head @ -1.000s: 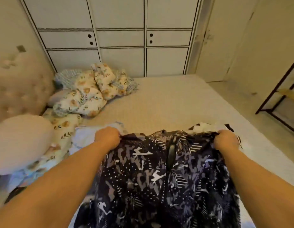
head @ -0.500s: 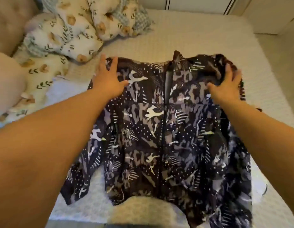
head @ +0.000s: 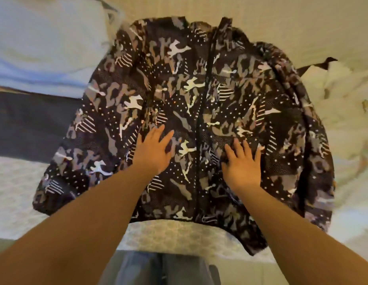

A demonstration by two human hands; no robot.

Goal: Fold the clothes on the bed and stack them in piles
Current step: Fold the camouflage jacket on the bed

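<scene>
Patterned jacket (head: 199, 112) lies spread flat at the near edge of the bed (head: 281, 21), zipper running away from the person. Since half a second ago both hands have slid from the collar end toward the hem: left hand (head: 153, 151) and right hand (head: 241, 162) press flat, fingers straight, either side of the zipper.

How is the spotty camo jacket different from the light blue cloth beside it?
The camouflage jacket is dark with grey, white and dotted patterns; the light blue cloth is plain and pale. Both hands, left hand and right hand, press flat on the jacket; none touches the cloth. Both lie on the bed.
</scene>
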